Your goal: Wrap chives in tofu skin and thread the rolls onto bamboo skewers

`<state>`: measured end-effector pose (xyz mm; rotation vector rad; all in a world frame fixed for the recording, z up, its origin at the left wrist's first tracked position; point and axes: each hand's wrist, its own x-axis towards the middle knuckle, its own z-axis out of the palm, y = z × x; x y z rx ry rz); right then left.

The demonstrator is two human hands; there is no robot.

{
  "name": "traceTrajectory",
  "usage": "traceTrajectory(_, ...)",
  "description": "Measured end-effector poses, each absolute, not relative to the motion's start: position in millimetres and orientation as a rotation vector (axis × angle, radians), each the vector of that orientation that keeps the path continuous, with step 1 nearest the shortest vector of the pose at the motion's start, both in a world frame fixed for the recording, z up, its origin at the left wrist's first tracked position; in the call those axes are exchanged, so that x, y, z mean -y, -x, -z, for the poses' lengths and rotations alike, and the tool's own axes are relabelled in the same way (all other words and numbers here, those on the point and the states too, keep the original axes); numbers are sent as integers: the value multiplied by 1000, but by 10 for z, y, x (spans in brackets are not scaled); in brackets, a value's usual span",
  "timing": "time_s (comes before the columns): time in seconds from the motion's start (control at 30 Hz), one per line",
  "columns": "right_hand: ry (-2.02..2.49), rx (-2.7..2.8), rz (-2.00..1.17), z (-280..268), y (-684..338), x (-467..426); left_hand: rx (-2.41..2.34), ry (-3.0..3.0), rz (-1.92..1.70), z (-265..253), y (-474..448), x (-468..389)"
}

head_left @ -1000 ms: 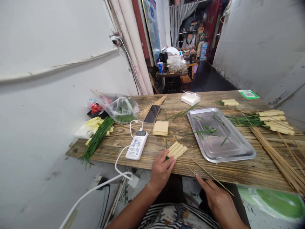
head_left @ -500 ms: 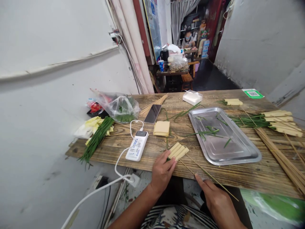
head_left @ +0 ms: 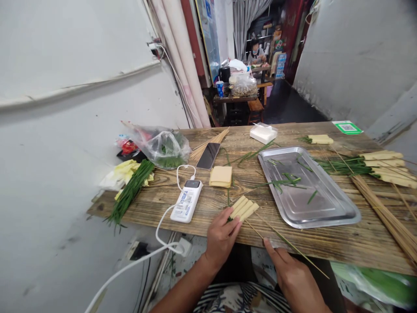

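From my remote seat, the wooden bench (head_left: 208, 204) is the biggest thing in my view, running across in front of the person's lap. On its right half lies the metal tray (head_left: 321, 211), with a few cut green strips (head_left: 286, 180) scattered in it and some trailing over its left rim. Further right I have a long bundle of sticks (head_left: 381, 213), and just beyond it more rolls with green ends (head_left: 384, 161). At the far left sits a clear plastic bag (head_left: 171, 150) with greens inside, and nearer the left end a loose bunch of green stalks (head_left: 132, 191) reaches over the edge.

Next in size come the two hands. The left hand (head_left: 221, 234) is closed on the near left end of a row of pale rolls, thumb and fingers pressed over them. The right hand (head_left: 293, 269) is by the bench's front edge, index finger stretched out and the other fingers curled; its fingertip meets the lower end of a thin stick, but I cannot tell whether it grips it.

Left of the left hand is the white power bank (head_left: 187, 202), cables attached; behind that, the dark phone (head_left: 208, 155). The stack of pale square sheets (head_left: 220, 176) lies just beyond the rolls.

Smaller again, the pale rolls (head_left: 245, 208) lie side by side on the bench between phone and tray, green showing under the fingers. Thinnest of all, the stick (head_left: 253, 228) slants from the rolls to the right fingertip.
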<state>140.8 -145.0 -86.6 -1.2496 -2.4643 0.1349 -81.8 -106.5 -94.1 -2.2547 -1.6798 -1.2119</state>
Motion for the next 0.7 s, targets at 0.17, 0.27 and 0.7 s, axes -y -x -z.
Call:
traceTrajectory(0.17, 1283, 2508, -17, 805, -1334, 1392, 1692, 2251, 1219, 954, 818, 1060)
traceTrajectory(0.27, 1292, 2524, 20, 785, -1297, 1362, 1685, 2236, 1218, 951, 815, 1055)
traceTrajectory(0.7, 1341, 2593, 141, 781, -1162, 1305, 1697, 2224, 1243, 956, 807, 1054)
